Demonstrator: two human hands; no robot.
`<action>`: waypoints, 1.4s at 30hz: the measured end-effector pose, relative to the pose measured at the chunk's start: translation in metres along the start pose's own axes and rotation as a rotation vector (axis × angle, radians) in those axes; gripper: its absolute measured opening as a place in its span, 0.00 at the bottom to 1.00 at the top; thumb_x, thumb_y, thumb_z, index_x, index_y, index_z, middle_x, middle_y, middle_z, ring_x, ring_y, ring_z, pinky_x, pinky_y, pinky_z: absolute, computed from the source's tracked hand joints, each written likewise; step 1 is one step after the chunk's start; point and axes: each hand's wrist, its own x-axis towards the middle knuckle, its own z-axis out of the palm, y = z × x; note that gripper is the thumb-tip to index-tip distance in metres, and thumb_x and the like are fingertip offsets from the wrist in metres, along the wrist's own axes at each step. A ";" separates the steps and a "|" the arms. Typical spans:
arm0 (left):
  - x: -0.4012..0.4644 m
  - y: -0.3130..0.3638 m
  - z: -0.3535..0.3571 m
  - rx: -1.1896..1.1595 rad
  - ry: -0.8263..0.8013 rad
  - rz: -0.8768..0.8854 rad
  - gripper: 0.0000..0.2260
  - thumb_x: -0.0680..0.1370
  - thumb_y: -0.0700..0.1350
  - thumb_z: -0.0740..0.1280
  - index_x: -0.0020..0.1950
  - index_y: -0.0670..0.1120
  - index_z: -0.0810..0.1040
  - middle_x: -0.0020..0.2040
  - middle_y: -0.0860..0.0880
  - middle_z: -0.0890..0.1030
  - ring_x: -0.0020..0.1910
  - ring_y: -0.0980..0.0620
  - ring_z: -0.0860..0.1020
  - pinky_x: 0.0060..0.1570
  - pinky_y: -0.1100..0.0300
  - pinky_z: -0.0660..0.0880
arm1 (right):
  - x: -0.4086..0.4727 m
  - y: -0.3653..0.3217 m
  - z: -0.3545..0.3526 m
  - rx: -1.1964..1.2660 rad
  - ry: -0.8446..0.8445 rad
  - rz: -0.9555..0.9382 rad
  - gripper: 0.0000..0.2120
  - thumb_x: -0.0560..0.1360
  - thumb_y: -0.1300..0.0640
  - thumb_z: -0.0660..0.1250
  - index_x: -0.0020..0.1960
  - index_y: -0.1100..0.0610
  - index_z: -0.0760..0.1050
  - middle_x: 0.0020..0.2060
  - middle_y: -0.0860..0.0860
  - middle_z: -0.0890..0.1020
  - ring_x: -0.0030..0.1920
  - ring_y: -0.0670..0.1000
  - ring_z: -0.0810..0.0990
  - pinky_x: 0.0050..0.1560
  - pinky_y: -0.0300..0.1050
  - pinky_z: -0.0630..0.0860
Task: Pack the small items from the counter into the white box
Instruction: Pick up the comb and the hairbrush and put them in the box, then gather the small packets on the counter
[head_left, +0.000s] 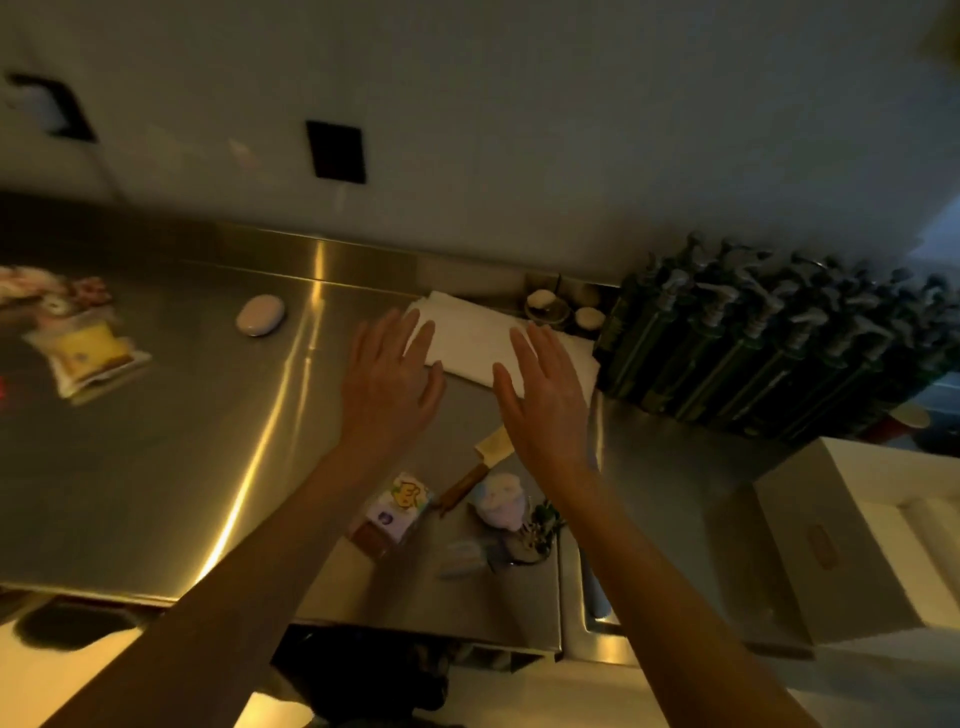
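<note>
A dim, wide-angle view looks down on a brushed stainless-steel surface (171, 467) set against a pale wall. Two bare hands reach forward over it, palms down, fingers spread and holding nothing. The left hand (389, 384) and the right hand (545, 395) are apart, one at each end of a flat white folded cloth or paper stack (478, 338) lying toward the far edge — the fingertips overlap its ends, though contact cannot be confirmed. The spacing suggests the person means to lift or square it from both sides.

Nearer the camera, between the forearms, sits a loose cluster of small items: a small white carton with a yellow cartoon print (400, 506), a wooden-handled spatula with a pale blade (480, 467), a soft pastel bundle (500, 501), and a dark tangle that may be keys (535, 530). Far left lie a pale oval pebble-shaped case (261, 315) and a clear packet holding a yellow block (91, 353).

The white rectangular cardboard box (852, 530) — where the items are meant to go — stands open at the near right, well apart from the hands. No contents are visible in it. Behind it, a dense row of dark green pump bottles (769, 338) lines the wall.
</note>
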 end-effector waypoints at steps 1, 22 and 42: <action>-0.002 -0.008 -0.006 0.025 -0.008 -0.006 0.21 0.79 0.48 0.55 0.67 0.40 0.73 0.67 0.40 0.74 0.67 0.40 0.69 0.67 0.42 0.63 | 0.002 -0.008 0.007 0.019 -0.004 -0.006 0.22 0.79 0.49 0.57 0.66 0.61 0.72 0.66 0.59 0.73 0.68 0.57 0.69 0.67 0.50 0.66; -0.019 -0.266 -0.016 0.139 -0.157 -0.326 0.20 0.77 0.49 0.56 0.63 0.40 0.75 0.63 0.39 0.76 0.63 0.39 0.72 0.62 0.42 0.68 | 0.052 -0.167 0.219 0.147 -0.307 -0.143 0.21 0.76 0.52 0.55 0.59 0.66 0.75 0.55 0.63 0.79 0.58 0.61 0.77 0.62 0.60 0.71; -0.019 -0.504 0.034 0.210 -0.491 -0.771 0.29 0.79 0.59 0.53 0.77 0.47 0.55 0.78 0.40 0.50 0.76 0.36 0.46 0.71 0.39 0.49 | 0.115 -0.231 0.432 -0.100 -0.604 -0.049 0.23 0.76 0.51 0.63 0.68 0.60 0.70 0.71 0.64 0.64 0.73 0.63 0.58 0.72 0.57 0.55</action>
